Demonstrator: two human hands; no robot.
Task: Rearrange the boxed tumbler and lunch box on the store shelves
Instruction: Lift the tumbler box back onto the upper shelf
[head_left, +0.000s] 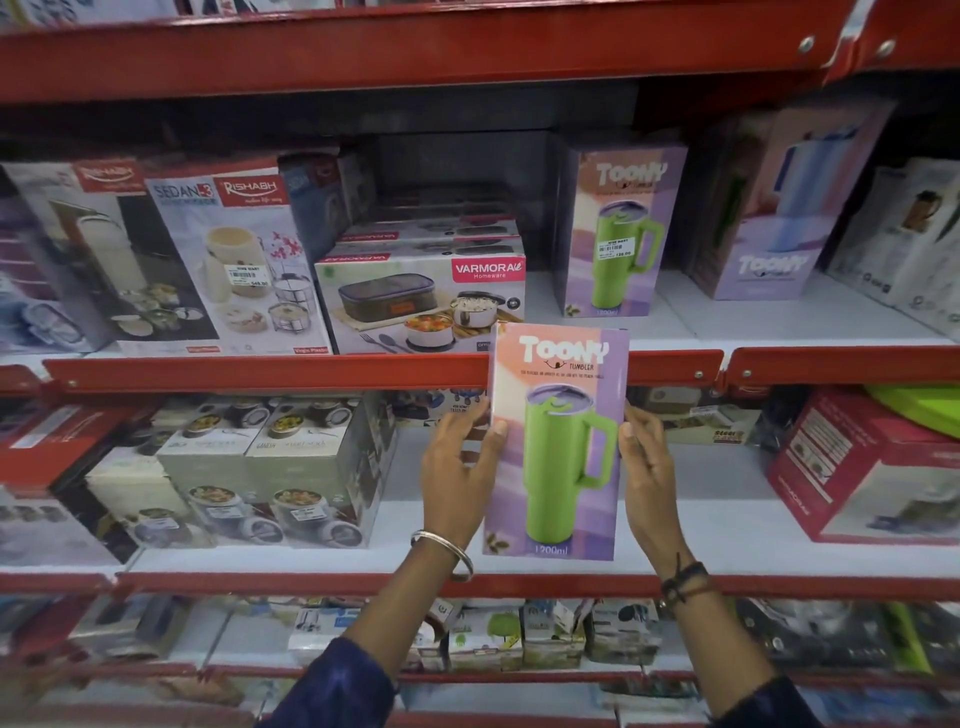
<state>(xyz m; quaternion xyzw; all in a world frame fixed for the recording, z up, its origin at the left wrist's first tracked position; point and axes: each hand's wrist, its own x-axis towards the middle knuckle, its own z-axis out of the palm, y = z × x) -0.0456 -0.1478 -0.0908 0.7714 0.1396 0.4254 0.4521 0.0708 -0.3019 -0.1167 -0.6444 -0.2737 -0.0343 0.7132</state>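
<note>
Green-printed tumbler box stands upright in front of the shelves, clasped at its sides by the left hand and right hand. Lunch box sits on the upper shelf, seemingly atop nothing else.

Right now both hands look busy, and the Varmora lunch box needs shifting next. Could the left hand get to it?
Probably not yet: the left hand is gripping the held tumbler box. Once freed, the way looks open, since the lunch box sits at the shelf's front edge.
</note>
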